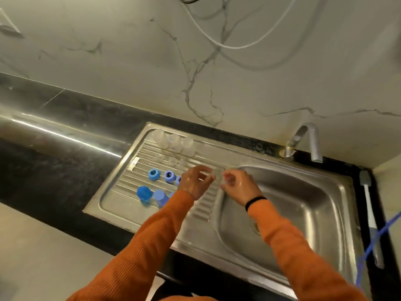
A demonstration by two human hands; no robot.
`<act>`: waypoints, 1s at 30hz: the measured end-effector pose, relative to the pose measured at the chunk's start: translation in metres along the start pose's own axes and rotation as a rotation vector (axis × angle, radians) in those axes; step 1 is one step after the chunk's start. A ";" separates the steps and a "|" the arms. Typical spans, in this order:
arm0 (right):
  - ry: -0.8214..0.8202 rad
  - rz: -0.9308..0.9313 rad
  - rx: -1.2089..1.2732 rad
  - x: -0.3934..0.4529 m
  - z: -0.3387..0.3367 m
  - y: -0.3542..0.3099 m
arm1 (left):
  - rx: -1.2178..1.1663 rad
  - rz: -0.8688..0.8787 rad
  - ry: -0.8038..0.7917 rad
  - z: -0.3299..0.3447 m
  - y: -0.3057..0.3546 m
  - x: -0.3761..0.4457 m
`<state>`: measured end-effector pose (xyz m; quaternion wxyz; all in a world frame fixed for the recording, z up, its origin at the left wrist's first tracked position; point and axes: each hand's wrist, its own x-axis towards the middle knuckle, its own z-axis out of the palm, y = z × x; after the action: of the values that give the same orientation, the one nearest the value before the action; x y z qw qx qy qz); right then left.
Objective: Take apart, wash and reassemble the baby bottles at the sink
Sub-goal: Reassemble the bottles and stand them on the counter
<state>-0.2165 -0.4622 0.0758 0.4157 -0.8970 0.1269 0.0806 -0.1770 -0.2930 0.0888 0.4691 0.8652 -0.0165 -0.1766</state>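
Note:
Three clear bottle bodies (175, 142) stand in a row at the back of the steel drainboard (121, 192). In front of them lie small clear nipples (172, 161), then blue screw rings (154, 174), then blue caps (144, 193) nearest me. My left hand (195, 182) and my right hand (237, 186) meet over the drainboard's right edge, beside the basin. Their fingertips pinch a small clear piece (225, 181) between them; it is too blurred to name for sure. My left hand hides part of a third blue ring.
The steel sink basin (303, 203) lies to the right, with its drain partly under my right sleeve. A grey faucet (312, 142) stands at the back, with no water visible. A long bottle brush (368, 205) and a blue cord (382, 231) lie on the black counter at far right.

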 end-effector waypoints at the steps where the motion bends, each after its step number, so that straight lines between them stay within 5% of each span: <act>1: 0.022 -0.035 0.006 0.017 0.007 -0.020 | 0.003 0.010 0.020 -0.015 -0.002 0.009; 8: 0.084 -0.118 -0.212 0.134 0.069 -0.112 | 0.041 0.015 0.033 -0.096 -0.035 0.072; 18: 0.162 0.047 -0.385 0.172 0.111 -0.103 | 0.039 0.036 -0.044 -0.122 -0.067 0.113; 30: 0.490 0.279 0.414 -0.015 -0.011 -0.012 | -0.105 0.177 -0.244 -0.012 -0.027 0.062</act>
<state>-0.2266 -0.4604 0.0950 0.5309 -0.7604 0.3578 -0.1087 -0.1189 -0.2799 0.0550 0.5219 0.8067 -0.1403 -0.2390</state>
